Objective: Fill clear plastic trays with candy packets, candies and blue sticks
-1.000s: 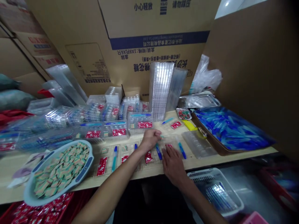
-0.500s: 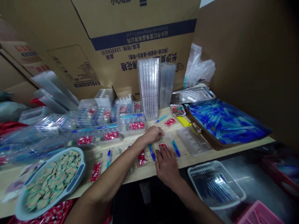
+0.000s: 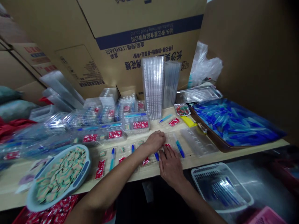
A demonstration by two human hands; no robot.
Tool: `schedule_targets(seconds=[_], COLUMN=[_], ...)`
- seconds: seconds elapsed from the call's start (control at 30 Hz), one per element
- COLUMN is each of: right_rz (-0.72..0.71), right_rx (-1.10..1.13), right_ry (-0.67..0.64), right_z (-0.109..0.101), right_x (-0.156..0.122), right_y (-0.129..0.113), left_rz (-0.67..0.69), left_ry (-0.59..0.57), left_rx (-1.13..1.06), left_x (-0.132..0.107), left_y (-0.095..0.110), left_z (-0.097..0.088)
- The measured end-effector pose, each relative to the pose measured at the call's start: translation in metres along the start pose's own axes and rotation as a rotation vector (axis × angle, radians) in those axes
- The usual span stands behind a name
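The left hand is held low over the row of clear trays laid along the front of the desk, with its fingers curled; whether anything is pinched in them cannot be told, since the fingertips are hidden. The right hand is laid palm down just beside it, its fingers stretched out and lowered over a red packet, of which only the upper end is left uncovered; whether that packet is gripped cannot be made out. To the right of this hand, a blue pen is seen lying aslant in the same tray, and a second pen is partly covered between the two hands. Farther left in the row, a pen, a red packet and a small striped piece are set in one tray. More such pieces are heaped in a blue bowl near the left end. Behind the row, a filled tray is placed near a tall stack of clear trays. On the right, many blue pens are piled in a shallow brown box
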State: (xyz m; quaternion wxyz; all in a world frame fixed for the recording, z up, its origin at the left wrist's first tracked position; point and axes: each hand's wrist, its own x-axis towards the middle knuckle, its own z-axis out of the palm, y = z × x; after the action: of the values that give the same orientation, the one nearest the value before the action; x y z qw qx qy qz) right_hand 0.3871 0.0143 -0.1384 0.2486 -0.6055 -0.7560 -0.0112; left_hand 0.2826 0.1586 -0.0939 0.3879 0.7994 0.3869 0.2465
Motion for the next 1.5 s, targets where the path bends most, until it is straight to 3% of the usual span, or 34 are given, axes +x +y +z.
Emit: schedule_targets(seconds=[0.2, 0.27, 0.4, 0.53, 0.63, 0.7, 0.77, 0.87, 1.0, 1.1, 1.27, 1.5], right_rz=[-0.059, -0.097, -0.128, -0.145, -0.097, -0.010, 0.071, 0.146, 0.253, 0.297, 0.322, 0.341], right_rx=[-0.090, -0.114, -0.102, 0.054, 0.109, 0.017, -0.110, -0.234, -0.302, -0.340, -0.391, -0.392], right_ry=[0.042, 0.056, 0.083, 0.149, 0.201, 0.176, 0.092, -0.051, -0.149, -0.203, -0.307, -0.405], right_z=[0.001, 0.005, 0.011, 0.006, -0.001, -0.005, -0.007, -0.010, -0.016, -0.018, -0.022, -0.033], right_x=[-0.006, -0.008, -0.010, -0.009, -0.011, -0.012, -0.014, -0.012, 0.001, 0.012, 0.024, 0.037], right_y=[0.004, 0.006, 0.010, 0.014, 0.020, 0.024, 0.027, 0.029, 0.027, 0.022, 0.015, 0.013], left_rz=[0.120, 0.179, 0.197, 0.011, -0.297, -0.504, -0.617, -0.641, -0.650, -0.651, -0.643, -0.761], left_ry=[-0.231, -0.202, -0.010, 0.275, 0.488, 0.492, 0.419, 0.372, 0.486, 0.515, 0.465, 0.411], left_rx=[0.613, 0.710, 0.641, 0.557, 0.648, 0.746, 0.815, 0.862, 0.835, 0.771, 0.637, 0.547], left_x=[-0.025, -0.048, -0.118, -0.196, -0.241, -0.263, -0.279, -0.293, -0.292, -0.286, -0.280, -0.266], left_y=[0.018, 0.025, 0.037, 0.025, 0.000, -0.017, -0.030, -0.039, -0.037, -0.036, -0.039, -0.028], left_z=[0.011, 0.012, 0.003, -0.031, -0.061, -0.071, -0.072, -0.063, -0.058, -0.065, -0.080, -0.089])
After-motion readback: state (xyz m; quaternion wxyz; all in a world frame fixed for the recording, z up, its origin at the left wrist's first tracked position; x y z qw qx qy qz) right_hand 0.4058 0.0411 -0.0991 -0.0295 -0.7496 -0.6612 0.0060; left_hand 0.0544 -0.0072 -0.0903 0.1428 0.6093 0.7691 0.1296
